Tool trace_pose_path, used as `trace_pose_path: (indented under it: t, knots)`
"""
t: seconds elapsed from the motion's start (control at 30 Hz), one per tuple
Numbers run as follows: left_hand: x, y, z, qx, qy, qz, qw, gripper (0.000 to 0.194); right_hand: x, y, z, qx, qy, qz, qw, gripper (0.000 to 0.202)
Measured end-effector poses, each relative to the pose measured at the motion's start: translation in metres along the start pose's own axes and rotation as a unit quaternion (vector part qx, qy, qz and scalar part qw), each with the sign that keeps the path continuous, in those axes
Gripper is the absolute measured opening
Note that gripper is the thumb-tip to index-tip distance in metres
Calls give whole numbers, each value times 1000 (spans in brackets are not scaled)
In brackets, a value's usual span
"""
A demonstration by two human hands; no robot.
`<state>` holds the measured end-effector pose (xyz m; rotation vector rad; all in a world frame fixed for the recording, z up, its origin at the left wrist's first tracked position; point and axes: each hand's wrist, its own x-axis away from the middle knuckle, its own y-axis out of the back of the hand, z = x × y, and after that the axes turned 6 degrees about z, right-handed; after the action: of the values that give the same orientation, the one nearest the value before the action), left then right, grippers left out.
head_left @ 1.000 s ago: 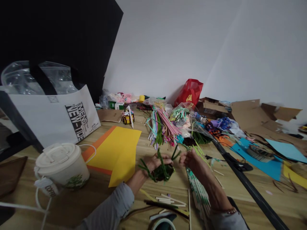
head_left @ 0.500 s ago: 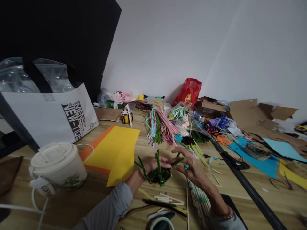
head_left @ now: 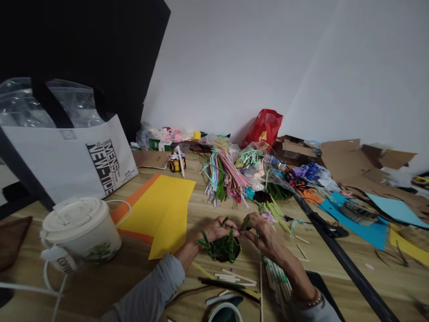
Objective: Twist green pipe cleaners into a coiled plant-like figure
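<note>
A small round piece made of green pipe cleaners (head_left: 223,249), dark inside and with fuzzy stems sticking up from its rim, is between my hands above the table. My left hand (head_left: 214,230) is closed on its far left rim, fingers reaching across the top. From the right, my right hand (head_left: 263,233) pinches one green stem at the far right side, its tip showing above the thumb. The fingertips of both hands nearly meet at the rim. Just below lie several short pale sticks (head_left: 231,277) and a white-rimmed round container (head_left: 226,311).
Yellow paper (head_left: 170,210) lies left, beside a lidded white tub (head_left: 82,228) and a large white bag (head_left: 67,161). Bundled pipe cleaners (head_left: 228,174) sit behind my hands. Green-and-white wrapped sticks (head_left: 276,277) lie under my right forearm; a black strip (head_left: 348,259) runs along the right.
My right hand has closed in on the piece, fingers now pinching a stem where they were spread before. The upright stems are tilted differently, and the dark inside shows more.
</note>
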<state>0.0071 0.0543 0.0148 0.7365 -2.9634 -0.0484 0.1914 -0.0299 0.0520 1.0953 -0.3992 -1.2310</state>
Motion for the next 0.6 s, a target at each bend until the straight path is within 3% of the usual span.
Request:
trace_pose_path:
  t: [0.13,0.37,0.43,0.6]
  knots:
    - [-3,-14,-4,-140,-78,-141,977,18,2,-9,-11,20,-46,-61,997,16]
    - [1,-38,-10,-329,-125,-196,915,23,0,-16,-13,-21,-171,-65,983,24]
    - [0,-37,-8,-307,-124,-199,922,22,-3,-15,-9,-46,-182,-71,980,24]
    - [-6,-25,-7,-100,-92,-198,971,19,-5,-4,-3,-169,-178,-86,966,27]
